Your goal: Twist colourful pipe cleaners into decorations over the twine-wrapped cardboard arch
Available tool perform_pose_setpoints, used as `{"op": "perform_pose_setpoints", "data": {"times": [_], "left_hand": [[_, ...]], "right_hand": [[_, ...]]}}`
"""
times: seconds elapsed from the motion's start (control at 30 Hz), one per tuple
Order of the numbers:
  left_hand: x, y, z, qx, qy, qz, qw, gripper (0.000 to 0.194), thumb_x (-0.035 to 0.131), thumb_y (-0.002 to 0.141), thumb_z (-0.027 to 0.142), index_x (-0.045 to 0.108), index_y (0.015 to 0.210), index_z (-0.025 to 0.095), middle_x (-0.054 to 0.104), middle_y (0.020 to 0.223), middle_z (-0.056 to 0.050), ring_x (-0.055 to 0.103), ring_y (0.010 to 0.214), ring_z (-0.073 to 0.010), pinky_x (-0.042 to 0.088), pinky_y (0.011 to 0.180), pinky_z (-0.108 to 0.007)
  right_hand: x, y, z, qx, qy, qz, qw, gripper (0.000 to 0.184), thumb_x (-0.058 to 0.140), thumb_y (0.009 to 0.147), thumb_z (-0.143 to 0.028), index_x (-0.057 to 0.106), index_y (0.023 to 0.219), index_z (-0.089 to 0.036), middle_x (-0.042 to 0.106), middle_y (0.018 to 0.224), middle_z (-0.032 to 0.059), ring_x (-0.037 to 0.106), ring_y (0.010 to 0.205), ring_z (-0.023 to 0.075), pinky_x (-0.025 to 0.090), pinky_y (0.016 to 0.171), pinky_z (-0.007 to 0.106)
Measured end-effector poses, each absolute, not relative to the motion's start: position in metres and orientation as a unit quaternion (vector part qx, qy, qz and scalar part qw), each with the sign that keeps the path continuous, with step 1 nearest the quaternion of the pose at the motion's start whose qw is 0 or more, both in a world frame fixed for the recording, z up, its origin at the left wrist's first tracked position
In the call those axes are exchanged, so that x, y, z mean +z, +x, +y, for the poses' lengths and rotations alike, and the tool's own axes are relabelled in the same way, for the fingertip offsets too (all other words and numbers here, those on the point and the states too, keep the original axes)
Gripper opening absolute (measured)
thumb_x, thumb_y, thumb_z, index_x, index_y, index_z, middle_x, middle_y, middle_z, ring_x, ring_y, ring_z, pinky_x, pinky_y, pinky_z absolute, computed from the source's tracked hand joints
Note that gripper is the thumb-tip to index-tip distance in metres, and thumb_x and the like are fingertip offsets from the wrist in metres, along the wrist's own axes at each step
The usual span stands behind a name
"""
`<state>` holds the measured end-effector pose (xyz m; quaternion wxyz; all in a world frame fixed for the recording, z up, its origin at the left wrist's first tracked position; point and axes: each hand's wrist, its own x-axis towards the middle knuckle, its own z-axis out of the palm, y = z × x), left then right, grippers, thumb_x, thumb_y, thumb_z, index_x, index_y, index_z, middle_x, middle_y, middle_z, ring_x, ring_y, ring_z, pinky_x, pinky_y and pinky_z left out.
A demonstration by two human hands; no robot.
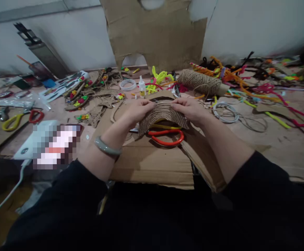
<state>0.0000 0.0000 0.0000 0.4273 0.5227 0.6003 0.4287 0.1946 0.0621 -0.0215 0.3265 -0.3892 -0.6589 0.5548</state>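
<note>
Left hand (138,108) and right hand (189,107) both pinch top edge of jute-wrapped cardboard piece (162,116), held just above cardboard sheet (152,164) at near tabletop edge. Red-handled scissors (167,136) directly beneath. Twine spool (201,82) beyond, toward far edge.

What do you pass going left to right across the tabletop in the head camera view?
Yellow-handled scissors → white tape ring → glue bottle → twine-wrapped piece held by left hand and right hand → twine spool → red pipe cleaner.
</note>
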Motion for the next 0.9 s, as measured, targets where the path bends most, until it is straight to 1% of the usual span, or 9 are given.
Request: {"op": "perform_pose_setpoints", "data": {"times": [0.1, 0.2, 0.3, 0.37, 0.47, 0.53, 0.73, 0.83, 0.9], "left_hand": [[-0.004, -0.005, 0.003, 0.459, 0.488, 0.593, 0.446, 0.016, 0.062, 0.08, 0.02, 0.061, 0.065, 0.014, 0.055, 0.059, 0.002, 0.047, 0.053, -0.0088, 0.036, 0.054, -0.022], [-0.009, -0.012, 0.011, 0.526, 0.432, 0.575, 0.453, 0.016, 0.062, 0.081, 0.02, 0.061, 0.066, 0.015, 0.058, 0.06, 0.002, 0.05, 0.054, -0.0091, 0.039, 0.055, -0.021], [-0.012, -0.017, 0.016, 0.572, 0.394, 0.543, 0.472, 0.011, 0.064, 0.08, 0.022, 0.064, 0.072, 0.015, 0.062, 0.063, 0.002, 0.054, 0.056, -0.0091, 0.043, 0.058, -0.021], [-0.012, -0.017, 0.016, 0.586, 0.393, 0.526, 0.474, 0.012, 0.068, 0.078, 0.025, 0.065, 0.074, 0.015, 0.063, 0.065, 0.002, 0.055, 0.058, -0.0091, 0.044, 0.059, -0.021], [-0.014, -0.016, 0.015, 0.588, 0.405, 0.515, 0.475, 0.02, 0.073, 0.075, 0.033, 0.065, 0.075, 0.015, 0.064, 0.067, 0.001, 0.056, 0.059, -0.0094, 0.044, 0.059, -0.021], [-0.016, -0.015, 0.015, 0.585, 0.404, 0.515, 0.479, 0.021, 0.074, 0.073, 0.034, 0.065, 0.076, 0.015, 0.065, 0.068, 0.001, 0.056, 0.06, -0.0096, 0.043, 0.058, -0.021], [-0.021, -0.013, 0.017, 0.578, 0.373, 0.531, 0.495, 0.016, 0.071, 0.072, 0.029, 0.064, 0.072, 0.015, 0.064, 0.065, 0.001, 0.056, 0.061, -0.011, 0.045, 0.062, -0.023], [-0.02, -0.012, 0.016, 0.545, 0.38, 0.525, 0.532, 0.017, 0.071, 0.071, 0.029, 0.061, 0.069, 0.015, 0.061, 0.061, 0.002, 0.055, 0.058, -0.0115, 0.045, 0.06, -0.025], [-0.019, -0.01, 0.014, 0.509, 0.409, 0.527, 0.543, 0.018, 0.071, 0.071, 0.029, 0.061, 0.069, 0.015, 0.06, 0.062, 0.001, 0.054, 0.057, -0.0108, 0.043, 0.059, -0.024]], "right_hand": [[-0.02, 0.196, 0.061, 0.569, -0.382, -0.642, 0.344, 0.018, 0.07, 0.077, -0.037, 0.066, 0.078, -0.019, 0.065, 0.071, -0.001, 0.056, 0.06, 0.011, 0.044, 0.052, 0.022], [-0.017, 0.198, 0.059, 0.587, -0.387, -0.628, 0.333, 0.027, 0.07, 0.077, -0.045, 0.06, 0.073, -0.019, 0.064, 0.063, -0.0006, 0.057, 0.053, 0.0109, 0.046, 0.05, 0.022], [-0.014, 0.199, 0.059, 0.592, -0.395, -0.625, 0.32, 0.029, 0.071, 0.078, -0.041, 0.055, 0.068, -0.019, 0.063, 0.056, -0.0006, 0.055, 0.047, 0.0089, 0.044, 0.046, 0.019], [-0.013, 0.199, 0.059, 0.592, -0.399, -0.623, 0.321, 0.027, 0.07, 0.078, -0.037, 0.054, 0.067, -0.018, 0.063, 0.055, -0.001, 0.054, 0.045, 0.0077, 0.042, 0.045, 0.018], [-0.014, 0.2, 0.061, 0.584, -0.404, -0.622, 0.33, 0.028, 0.07, 0.078, -0.035, 0.053, 0.065, -0.018, 0.062, 0.055, -0.0011, 0.054, 0.045, 0.0074, 0.042, 0.045, 0.018], [-0.015, 0.201, 0.062, 0.578, -0.407, -0.618, 0.343, 0.03, 0.071, 0.077, -0.039, 0.053, 0.065, -0.018, 0.062, 0.056, -0.0006, 0.055, 0.045, 0.0079, 0.042, 0.045, 0.018], [-0.022, 0.203, 0.069, 0.572, -0.429, -0.6, 0.359, 0.044, 0.063, 0.078, -0.062, 0.057, 0.071, -0.019, 0.061, 0.061, 0.0014, 0.055, 0.05, 0.0117, 0.046, 0.049, 0.024], [-0.025, 0.203, 0.072, 0.558, -0.45, -0.591, 0.37, 0.047, 0.059, 0.079, -0.066, 0.06, 0.074, -0.019, 0.057, 0.061, 0.0008, 0.051, 0.05, 0.0109, 0.043, 0.048, 0.024], [-0.025, 0.204, 0.073, 0.564, -0.451, -0.591, 0.359, 0.046, 0.06, 0.079, -0.065, 0.062, 0.076, -0.019, 0.057, 0.061, 0.0005, 0.049, 0.049, 0.0101, 0.04, 0.047, 0.023]]}}
